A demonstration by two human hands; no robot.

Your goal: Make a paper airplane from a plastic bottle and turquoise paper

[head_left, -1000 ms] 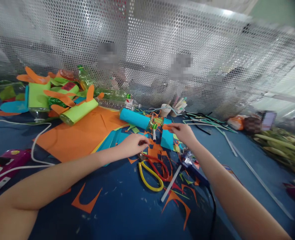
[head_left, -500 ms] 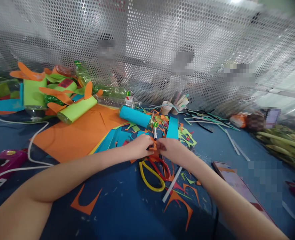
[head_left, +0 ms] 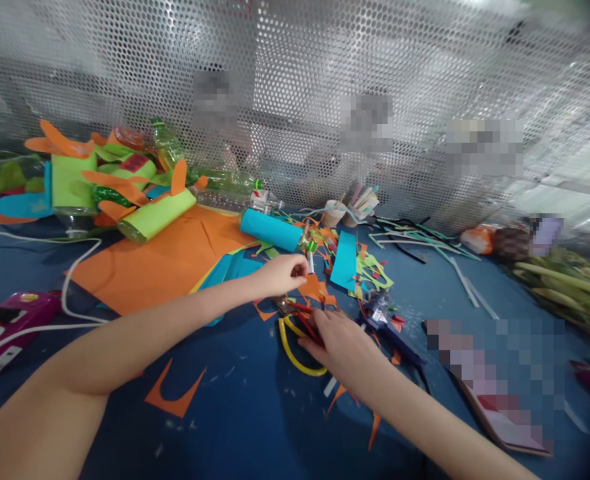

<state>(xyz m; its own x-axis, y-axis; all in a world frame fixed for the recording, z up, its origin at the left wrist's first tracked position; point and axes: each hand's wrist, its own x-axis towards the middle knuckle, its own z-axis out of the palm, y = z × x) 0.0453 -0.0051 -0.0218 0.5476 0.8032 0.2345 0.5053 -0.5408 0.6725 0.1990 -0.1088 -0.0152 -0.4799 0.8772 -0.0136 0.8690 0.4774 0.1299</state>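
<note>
My left hand [head_left: 283, 273] hovers over the blue table [head_left: 235, 413], fingers pinched on the edge of a small orange paper scrap [head_left: 315, 289]. My right hand [head_left: 337, 341] lies lower down on the scissors [head_left: 291, 339], fingers curled over their red and yellow handles. A bottle wrapped in cyan paper [head_left: 272, 231] lies just beyond my left hand. A cyan paper strip [head_left: 345, 260] and several orange and green offcuts lie around both hands.
A large orange sheet [head_left: 159, 260] lies to the left, with bottles wrapped in green paper [head_left: 157, 215] behind it. A white cable [head_left: 75, 280] and a pink device [head_left: 22, 313] sit far left. A perforated metal screen [head_left: 295, 100] closes the back. Green stalks [head_left: 565, 287] lie at right.
My right hand let go of the orange scrap and dropped onto the scissors. My left hand lifted slightly away from me, keeping the scrap.
</note>
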